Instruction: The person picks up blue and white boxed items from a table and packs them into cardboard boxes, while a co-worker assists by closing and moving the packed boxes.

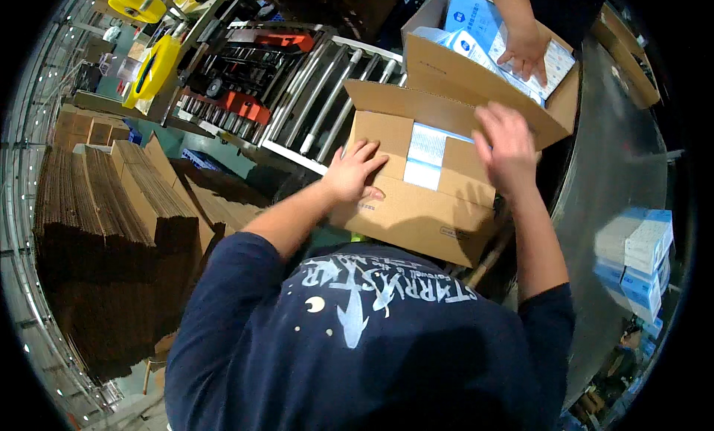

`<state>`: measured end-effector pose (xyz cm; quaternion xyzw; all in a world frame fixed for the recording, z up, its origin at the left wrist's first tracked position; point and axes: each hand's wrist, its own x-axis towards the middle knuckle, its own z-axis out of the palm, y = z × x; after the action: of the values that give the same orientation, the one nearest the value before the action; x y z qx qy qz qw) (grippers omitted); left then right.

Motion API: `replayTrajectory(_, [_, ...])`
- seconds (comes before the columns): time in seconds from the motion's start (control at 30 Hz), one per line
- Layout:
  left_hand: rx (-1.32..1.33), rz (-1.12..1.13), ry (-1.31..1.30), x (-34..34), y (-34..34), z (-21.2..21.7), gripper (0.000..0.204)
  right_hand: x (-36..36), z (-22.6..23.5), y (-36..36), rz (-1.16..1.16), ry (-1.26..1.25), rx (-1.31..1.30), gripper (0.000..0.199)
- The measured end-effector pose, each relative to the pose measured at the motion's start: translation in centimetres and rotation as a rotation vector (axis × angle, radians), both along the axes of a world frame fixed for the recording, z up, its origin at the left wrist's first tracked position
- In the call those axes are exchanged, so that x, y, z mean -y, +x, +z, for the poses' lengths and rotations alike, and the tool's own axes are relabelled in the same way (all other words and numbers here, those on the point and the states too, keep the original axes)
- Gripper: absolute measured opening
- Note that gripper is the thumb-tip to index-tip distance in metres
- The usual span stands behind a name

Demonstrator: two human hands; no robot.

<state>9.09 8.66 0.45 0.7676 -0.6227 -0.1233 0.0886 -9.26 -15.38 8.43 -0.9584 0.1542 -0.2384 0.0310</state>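
In front of me stands a brown cardboard carton (431, 219), its near and side flaps folded inward. Its far flap (416, 96) still stands up. Between the flaps a blue and white package (426, 157) shows inside. My left hand (354, 171) lies with spread fingers on the left part of the carton top. Over the carton's right edge is my right hand (509, 148), fingers loosely bent and thumb apart, slightly blurred, with nothing visible in it. Whether it touches the cardboard I cannot tell.
Another person's hand (526, 52) presses on blue and white packages in an open carton (476, 96) beyond mine. A roller conveyor (320, 96) with a red and black taping machine (249, 70) is at upper left. Flattened cartons (111, 193) stand left; more packages (638, 260) lie on the right belt (595, 200).
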Motion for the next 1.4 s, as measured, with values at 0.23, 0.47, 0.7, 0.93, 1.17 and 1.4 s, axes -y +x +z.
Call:
replayTrajectory(0.23, [-0.682, 0.315, -0.33, -2.2, 2.2, -6.2, 0.06, -1.9, -6.6, -5.0, -0.005, 0.255, -0.314, 0.027])
replayTrajectory(0.47, [-1.157, 0.166, -0.1, 7.3, 15.4, -5.2, 0.059, -9.9, -14.8, -1.7, -0.639, 1.78, 0.648, 0.045])
replayTrajectory(0.7, [0.242, 0.209, -0.127, 6.0, 30.6, -2.3, 0.065, -15.8, -14.6, 20.9, -0.456, 1.777, 0.788, 0.05])
replayTrajectory(0.93, [0.184, 0.343, -0.092, -0.8, 41.7, -1.2, 0.073, -11.5, -14.8, 42.0, -0.275, 1.562, 0.56, 0.056])
replayTrajectory(1.17, [0.023, 0.399, -0.226, -2.3, 49.1, -2.6, 0.066, -9.8, -18.8, 49.5, -0.1, 0.952, 0.231, 0.039])
replayTrajectory(1.4, [0.188, 0.508, 0.052, -5.1, 38.4, -1.0, 0.069, -14.3, -12.9, 49.1, 0.004, 1.698, -0.026, 0.051])
